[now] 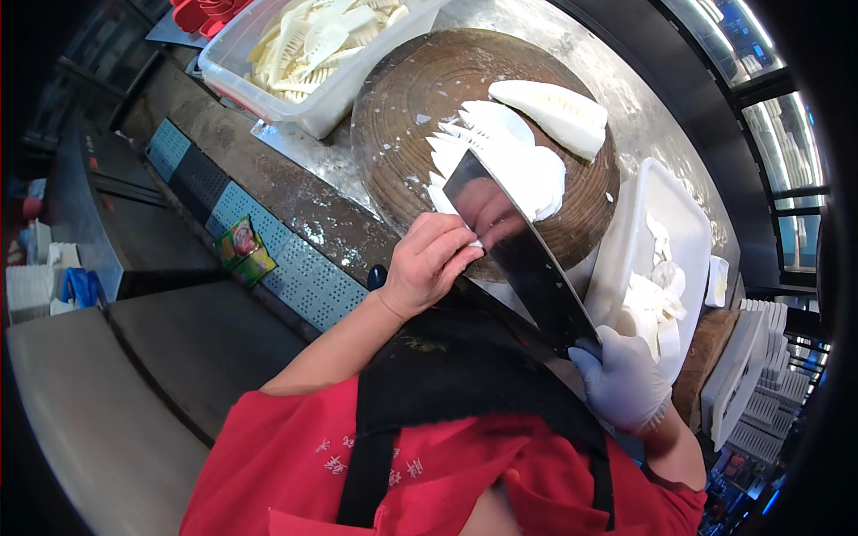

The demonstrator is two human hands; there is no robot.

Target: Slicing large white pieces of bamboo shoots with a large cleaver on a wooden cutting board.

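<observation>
My gloved right hand (620, 378) grips the handle of a broad cleaver (523, 258). Its dark blade slants up over the near edge of a round wooden chopping block (395, 87) and mirrors my fingers. My bare left hand (429, 264) is curled beside the blade, with a small white piece (476, 244) showing at the fingertips. Beyond the blade, overlapping slices of bamboo shoot (499, 151) with comb-like edges lie fanned on the block, partly hidden by the steel. A larger peeled bamboo shoot piece (553, 114) rests near the block's far right edge.
A clear plastic tub (322, 110) of sliced shoots stands at the far left of the block. On the right is a white tub (647, 194) with more pale pieces. A colourful packet (244, 251) lies on the perforated strip (295, 268) at left. Stacked white trays (771, 382) stand far right.
</observation>
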